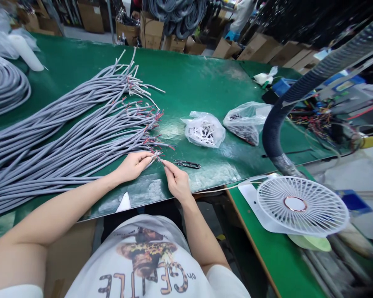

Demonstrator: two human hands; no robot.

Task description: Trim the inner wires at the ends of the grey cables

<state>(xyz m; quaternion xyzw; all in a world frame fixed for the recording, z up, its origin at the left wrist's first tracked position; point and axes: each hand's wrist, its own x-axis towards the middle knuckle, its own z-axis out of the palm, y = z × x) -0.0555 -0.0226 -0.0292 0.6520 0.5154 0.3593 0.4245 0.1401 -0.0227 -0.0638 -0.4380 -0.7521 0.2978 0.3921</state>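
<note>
A big bundle of grey cables (65, 136) lies across the green table (199, 82), their stripped ends showing red and white wires fanned toward the middle. My left hand (133, 165) pinches the end of one grey cable near the front edge. My right hand (177, 180) is closed in a pinch on the thin wires sticking out of that same cable end (157, 156). Small black snips (188, 164) lie on the table just right of my right hand.
Two clear plastic bags of small parts (205, 130) (247, 122) sit to the right. A white fan (301, 205) lies flat on a lower green bench, beside a thick ribbed hose (298, 91). A coil of grey cable (3, 87) rests far left. Cardboard boxes line the back.
</note>
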